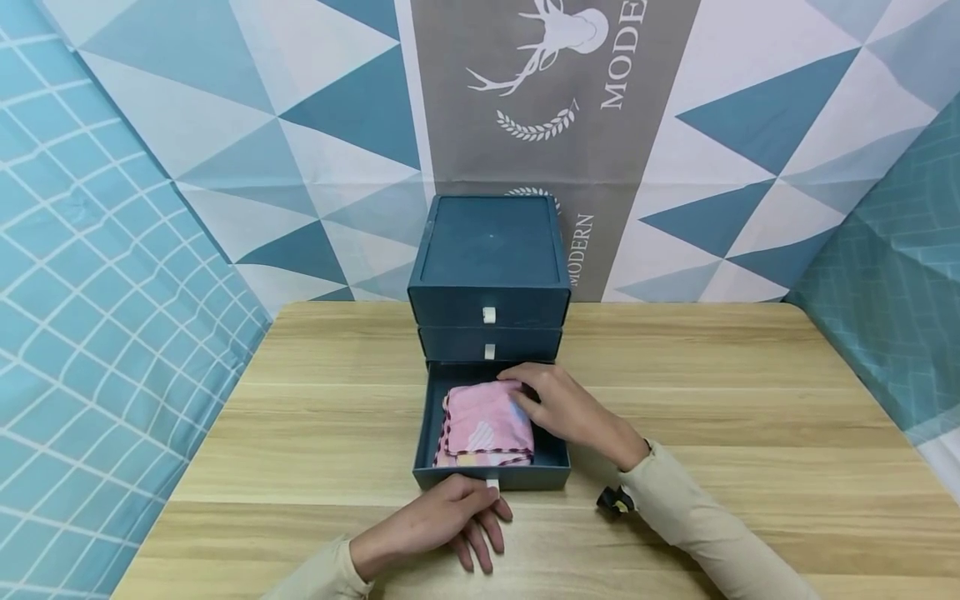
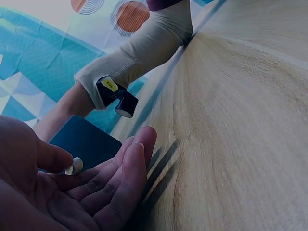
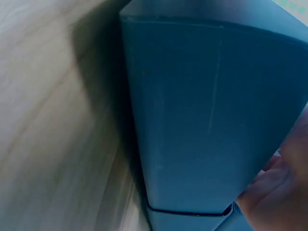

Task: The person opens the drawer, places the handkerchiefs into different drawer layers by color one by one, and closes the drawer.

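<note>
A folded pink cloth (image 1: 487,421) with a dark checked border lies in the pulled-out bottom drawer (image 1: 551,477) of a dark blue drawer box. My left hand (image 1: 442,521) is at the drawer's front and pinches its white pull tab (image 2: 74,167) between thumb and finger, the other fingers extended. Over the drawer's right side, my right hand (image 1: 566,404) reaches in, with thumb and forefinger at the cloth's far right corner and a gap between their tips. In the right wrist view, the drawer's side wall (image 3: 211,106) hides most of that hand.
Two closed drawers (image 1: 491,308) with white tabs sit above the pulled-out one. The box stands at the back of the wooden table (image 1: 322,417), before a patterned backdrop (image 1: 360,150). A small black device (image 1: 615,502) is strapped at the right sleeve.
</note>
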Demonstrator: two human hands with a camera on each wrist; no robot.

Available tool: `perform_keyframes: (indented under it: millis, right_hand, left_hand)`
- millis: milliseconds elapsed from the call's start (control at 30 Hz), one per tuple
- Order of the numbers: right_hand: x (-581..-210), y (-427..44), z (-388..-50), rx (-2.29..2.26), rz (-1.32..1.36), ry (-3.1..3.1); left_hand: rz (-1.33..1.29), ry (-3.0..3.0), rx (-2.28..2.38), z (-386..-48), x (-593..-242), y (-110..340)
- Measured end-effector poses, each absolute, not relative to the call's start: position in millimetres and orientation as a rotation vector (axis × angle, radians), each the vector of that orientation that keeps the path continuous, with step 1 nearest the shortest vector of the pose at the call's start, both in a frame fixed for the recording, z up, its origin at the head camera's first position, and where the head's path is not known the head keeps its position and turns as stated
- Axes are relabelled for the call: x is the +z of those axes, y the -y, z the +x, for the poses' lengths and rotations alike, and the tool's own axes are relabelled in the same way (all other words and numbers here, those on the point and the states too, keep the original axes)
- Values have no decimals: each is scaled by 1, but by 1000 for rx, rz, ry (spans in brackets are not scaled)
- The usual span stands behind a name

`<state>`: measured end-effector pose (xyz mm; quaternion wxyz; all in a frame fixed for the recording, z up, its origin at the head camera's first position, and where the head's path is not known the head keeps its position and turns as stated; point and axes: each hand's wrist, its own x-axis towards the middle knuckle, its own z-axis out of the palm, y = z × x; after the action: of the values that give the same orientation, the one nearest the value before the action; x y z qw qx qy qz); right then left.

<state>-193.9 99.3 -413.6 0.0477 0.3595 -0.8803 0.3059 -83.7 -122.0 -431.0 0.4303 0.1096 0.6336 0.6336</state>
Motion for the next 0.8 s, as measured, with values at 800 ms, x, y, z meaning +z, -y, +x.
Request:
perform_keyframes:
  millis: [800]
  right_hand:
    - [-348,-126,-185,768,1074,2220]
  left_hand:
    - [287,-1574,1583,-85,-433,123]
